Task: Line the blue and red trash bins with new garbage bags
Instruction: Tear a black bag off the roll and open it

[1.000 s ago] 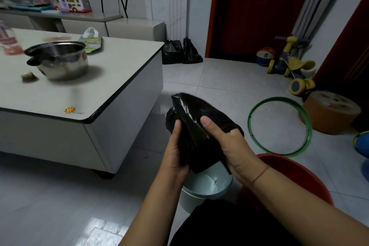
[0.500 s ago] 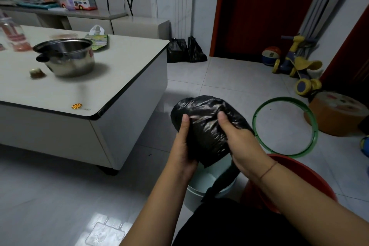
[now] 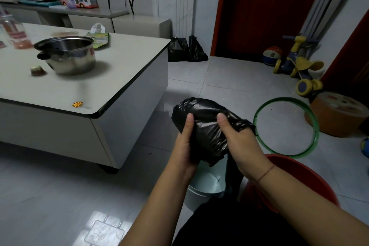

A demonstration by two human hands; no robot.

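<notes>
A crumpled black garbage bag (image 3: 205,126) hangs in front of me, held between both hands. My left hand (image 3: 184,146) grips its left side with the thumb up on the plastic. My right hand (image 3: 239,142) grips the right side, thumb on top. A strip of the bag trails down past my right wrist. Directly below stands the pale blue bin (image 3: 203,187), open-topped, with bare inner walls. The red bin (image 3: 295,173) is on the floor just right of it, partly hidden by my right forearm.
A white low table (image 3: 111,94) with a steel pot (image 3: 67,56) stands to the left. A green hoop (image 3: 287,126), an orange stool (image 3: 337,114), a toy scooter (image 3: 299,66) and two filled black bags (image 3: 186,50) lie on the tiled floor.
Both hands have worked the bag from a flat folded piece into a puffed, crumpled bundle, and a strip now hangs down toward the blue bin.
</notes>
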